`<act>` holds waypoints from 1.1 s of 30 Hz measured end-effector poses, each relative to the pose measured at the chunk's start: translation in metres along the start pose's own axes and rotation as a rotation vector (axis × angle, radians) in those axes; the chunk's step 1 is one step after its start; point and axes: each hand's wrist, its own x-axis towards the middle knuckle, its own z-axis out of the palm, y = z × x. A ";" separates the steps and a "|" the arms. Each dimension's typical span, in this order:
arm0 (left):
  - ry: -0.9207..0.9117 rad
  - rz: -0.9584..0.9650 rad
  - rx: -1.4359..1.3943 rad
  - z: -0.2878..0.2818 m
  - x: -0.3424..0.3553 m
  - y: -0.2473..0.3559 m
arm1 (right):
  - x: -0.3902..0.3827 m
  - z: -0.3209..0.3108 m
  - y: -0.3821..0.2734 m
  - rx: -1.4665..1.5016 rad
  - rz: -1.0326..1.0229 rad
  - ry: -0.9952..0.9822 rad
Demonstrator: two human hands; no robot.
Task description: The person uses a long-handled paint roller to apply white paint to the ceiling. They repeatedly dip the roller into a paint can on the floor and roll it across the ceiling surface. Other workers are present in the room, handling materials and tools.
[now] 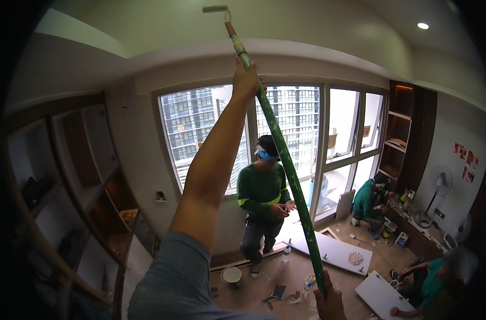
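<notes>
A long green pole (pixel 284 144), spotted with pale paint, slants from the lower middle up to the ceiling. My left hand (pixel 246 80), arm stretched high, is wrapped round its upper part. Lower down, my right hand (pixel 330 302) closes round the pole's bottom end. At the top, a paint roller (pixel 215 8) on a wire frame is at the pale ceiling (pixel 317 26); whether it touches the surface I cannot tell.
A person (pixel 264 192) in a green shirt stands before the window (pixel 200 122). Two more people work low at the right, near white panels (pixel 328 248). A paint bucket (pixel 232 276), bottle (pixel 286 253) and scraps lie on the floor. Open shelves (pixel 88 160) line the left; a fan (pixel 440 180) stands right.
</notes>
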 end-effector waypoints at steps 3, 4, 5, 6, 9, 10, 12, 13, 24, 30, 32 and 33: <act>-0.002 -0.022 -0.052 -0.006 -0.041 -0.036 | -0.039 0.024 0.051 0.060 -0.009 -0.013; -0.009 -0.014 -0.062 -0.009 -0.056 -0.048 | -0.045 0.030 0.063 0.085 -0.060 -0.002; -0.016 -0.003 -0.073 -0.011 -0.070 -0.059 | -0.050 0.029 0.064 0.027 0.065 -0.080; -0.006 -0.018 -0.068 -0.011 -0.083 -0.070 | -0.057 0.026 0.063 -0.034 0.195 -0.160; 0.027 -0.046 -0.063 -0.009 -0.115 -0.085 | -0.076 0.026 0.065 -0.139 0.320 -0.210; 0.021 -0.072 -0.058 -0.007 -0.123 -0.086 | -0.081 0.029 0.068 -0.159 0.318 -0.195; 0.005 -0.121 -0.052 -0.001 -0.135 -0.079 | -0.089 0.037 0.082 -0.118 0.209 -0.132; -0.002 -0.113 -0.056 0.002 -0.136 -0.076 | -0.091 0.039 0.088 -0.098 0.155 -0.100; 0.019 -0.083 -0.011 0.000 -0.100 -0.075 | -0.066 0.041 0.076 0.082 0.128 -0.094; 0.011 0.028 0.014 0.007 -0.082 -0.019 | -0.023 0.029 0.038 0.150 -0.097 -0.044; -0.032 0.027 -0.030 0.018 -0.075 -0.002 | 0.008 0.012 -0.014 0.183 -0.099 -0.046; -0.055 0.025 -0.054 0.024 -0.074 0.009 | 0.023 0.002 -0.043 0.194 -0.098 -0.034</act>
